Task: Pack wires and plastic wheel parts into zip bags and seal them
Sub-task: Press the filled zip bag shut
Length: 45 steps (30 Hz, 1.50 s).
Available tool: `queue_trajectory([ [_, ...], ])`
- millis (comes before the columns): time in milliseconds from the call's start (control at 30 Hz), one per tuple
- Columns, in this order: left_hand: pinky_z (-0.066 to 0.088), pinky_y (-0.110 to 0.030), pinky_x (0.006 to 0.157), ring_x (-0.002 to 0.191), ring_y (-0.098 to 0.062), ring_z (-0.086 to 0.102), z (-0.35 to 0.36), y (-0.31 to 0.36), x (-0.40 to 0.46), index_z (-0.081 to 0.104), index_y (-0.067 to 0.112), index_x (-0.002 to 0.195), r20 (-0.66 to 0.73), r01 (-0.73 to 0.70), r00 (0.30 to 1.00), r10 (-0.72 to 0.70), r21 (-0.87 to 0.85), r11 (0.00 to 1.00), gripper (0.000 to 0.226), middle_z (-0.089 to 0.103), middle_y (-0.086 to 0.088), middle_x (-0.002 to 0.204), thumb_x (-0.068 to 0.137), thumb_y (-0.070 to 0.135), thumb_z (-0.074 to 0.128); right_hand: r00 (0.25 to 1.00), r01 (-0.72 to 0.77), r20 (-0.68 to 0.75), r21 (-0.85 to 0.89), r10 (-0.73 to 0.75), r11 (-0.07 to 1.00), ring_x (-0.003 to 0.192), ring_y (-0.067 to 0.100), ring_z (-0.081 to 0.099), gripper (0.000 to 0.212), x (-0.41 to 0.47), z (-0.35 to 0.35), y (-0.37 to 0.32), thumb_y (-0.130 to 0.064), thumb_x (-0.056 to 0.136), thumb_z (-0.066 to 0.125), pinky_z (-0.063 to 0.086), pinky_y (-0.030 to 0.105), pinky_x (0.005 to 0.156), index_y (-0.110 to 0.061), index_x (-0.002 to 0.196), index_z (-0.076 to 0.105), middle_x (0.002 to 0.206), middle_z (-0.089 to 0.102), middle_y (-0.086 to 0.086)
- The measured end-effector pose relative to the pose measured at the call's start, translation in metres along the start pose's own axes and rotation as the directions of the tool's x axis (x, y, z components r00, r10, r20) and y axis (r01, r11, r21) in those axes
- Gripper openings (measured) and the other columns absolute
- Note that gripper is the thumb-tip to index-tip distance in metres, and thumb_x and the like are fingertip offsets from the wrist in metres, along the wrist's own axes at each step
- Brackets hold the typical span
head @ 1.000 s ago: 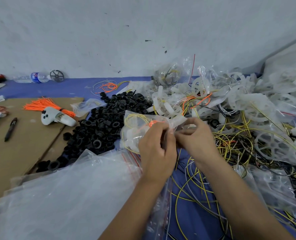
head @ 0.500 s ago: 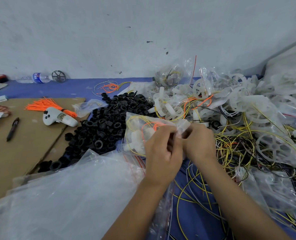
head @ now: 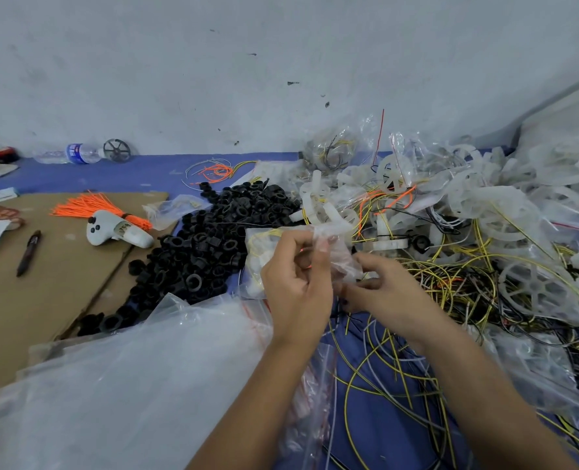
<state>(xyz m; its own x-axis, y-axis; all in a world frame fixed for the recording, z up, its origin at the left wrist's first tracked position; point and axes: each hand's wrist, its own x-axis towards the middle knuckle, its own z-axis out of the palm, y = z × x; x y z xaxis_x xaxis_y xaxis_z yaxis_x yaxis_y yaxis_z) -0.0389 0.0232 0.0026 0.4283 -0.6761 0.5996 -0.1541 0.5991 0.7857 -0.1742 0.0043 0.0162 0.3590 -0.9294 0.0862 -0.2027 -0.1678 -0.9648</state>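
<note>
A small clear zip bag (head: 264, 247) holding yellow wire and a white plastic part is lifted above the blue table. My left hand (head: 298, 283) grips the bag near its mouth, thumb and fingers curled round the plastic. My right hand (head: 383, 293) pinches the bag's lower right edge, just beside the left hand. A heap of white plastic wheels (head: 484, 205) and tangled yellow and black wires (head: 450, 276) lies to the right. Loose yellow and white wires (head: 383, 374) lie under my forearms.
A pile of black plastic rings (head: 213, 239) lies left of the bag. Empty zip bags (head: 128, 385) cover the near left. On a cardboard sheet (head: 44, 300) lie a white controller (head: 111, 228), orange ties (head: 88, 206) and a pen (head: 28, 252). A bottle (head: 74, 153) lies by the wall.
My hands have drawn apart: the left has risen with the bag's top, and the right has slid down and right along the bag's edge.
</note>
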Motion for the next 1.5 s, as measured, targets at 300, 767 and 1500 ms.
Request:
queue_trajectory([
  [300, 0.045, -0.026, 0.08, 0.092, -0.026, 0.059, -0.025, -0.007, 0.021, 0.06, 0.005, 0.104, -0.169, -0.178, 0.96, 0.222, 0.242, 0.954, 0.022, 0.06, -0.006, 0.101, 0.1, 0.023, 0.047, 0.984, -0.017, -0.127, 0.641, 0.128, 0.767, 0.111, 0.048, 0.063, 0.018, 0.021, -0.019, -0.015, -0.021, 0.103, 0.047, 0.044, 0.066, 0.1, -0.008, 0.113, 0.055, 0.121, 0.064, 0.029],
  [767, 0.062, -0.038, 0.064, 0.093, -0.034, 0.07, -0.02, -0.016, 0.012, 0.054, 0.038, 0.135, 0.65, 0.808, 0.398, -0.647, 0.086, 0.583, 0.071, 0.07, -0.01, 0.127, 0.071, 0.052, 0.084, 0.879, -0.042, -0.408, 0.449, 0.246, 0.893, 0.071, 0.029, 0.065, 0.015, 0.015, -0.049, 0.001, -0.015, 0.099, 0.059, 0.055, 0.038, 0.064, -0.004, 0.108, 0.063, 0.092, 0.067, 0.021],
  [1500, 0.06, -0.036, 0.075, 0.08, -0.028, 0.073, -0.01, -0.031, 0.007, 0.069, 0.011, 0.109, 0.487, 0.802, 0.573, -0.659, -0.166, 0.574, 0.034, 0.075, -0.016, 0.097, 0.076, 0.008, 0.071, 0.927, -0.228, -0.201, 0.366, 0.315, 0.902, 0.062, 0.027, 0.068, 0.006, 0.0, -0.049, 0.028, -0.01, 0.086, 0.074, 0.053, 0.031, 0.052, -0.008, 0.088, 0.069, 0.078, 0.073, 0.012],
])
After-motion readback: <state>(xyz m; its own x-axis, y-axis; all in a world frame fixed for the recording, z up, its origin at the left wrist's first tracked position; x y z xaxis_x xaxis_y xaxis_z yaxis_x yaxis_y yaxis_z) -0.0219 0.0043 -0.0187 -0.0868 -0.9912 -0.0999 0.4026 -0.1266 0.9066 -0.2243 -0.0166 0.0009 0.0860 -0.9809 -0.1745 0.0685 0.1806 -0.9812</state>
